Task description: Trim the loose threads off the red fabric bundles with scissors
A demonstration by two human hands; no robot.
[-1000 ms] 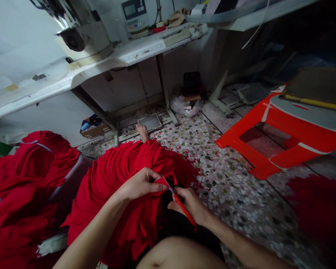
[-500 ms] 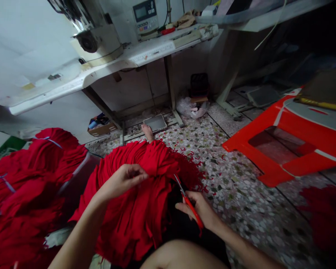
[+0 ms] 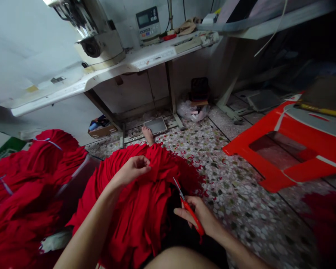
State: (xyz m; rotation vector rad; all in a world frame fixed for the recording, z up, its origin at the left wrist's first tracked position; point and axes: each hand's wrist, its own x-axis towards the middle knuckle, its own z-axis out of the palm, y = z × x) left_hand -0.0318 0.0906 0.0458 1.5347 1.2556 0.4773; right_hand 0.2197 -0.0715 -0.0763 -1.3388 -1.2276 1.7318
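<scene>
A heap of layered red fabric pieces (image 3: 134, 209) lies across my lap, its frayed, thread-like ends spreading to the right. Over its upper part is my left hand (image 3: 134, 170), thumb and fingers curled together in a pinch. The fingertips are right at a red fold, but whether they grip its edge cannot be made out. My right hand (image 3: 198, 213) holds small scissors (image 3: 192, 213) with red handles. Their narrow blades point up and left, close to the right edge of the fabric, and look nearly closed.
More red bundles (image 3: 30, 179), tied with pale strips, are piled at the left. Ahead stands a sewing machine table (image 3: 151, 59) with a control panel (image 3: 148, 23). A red stool (image 3: 285, 142) stands at the right. Below the table are a cardboard box (image 3: 102, 130), a plastic bag (image 3: 193, 112) and a pedal (image 3: 156, 125).
My left hand has moved slightly up and its fingers have curled in more. My right hand and the scissors have hardly moved. The view has shifted a little.
</scene>
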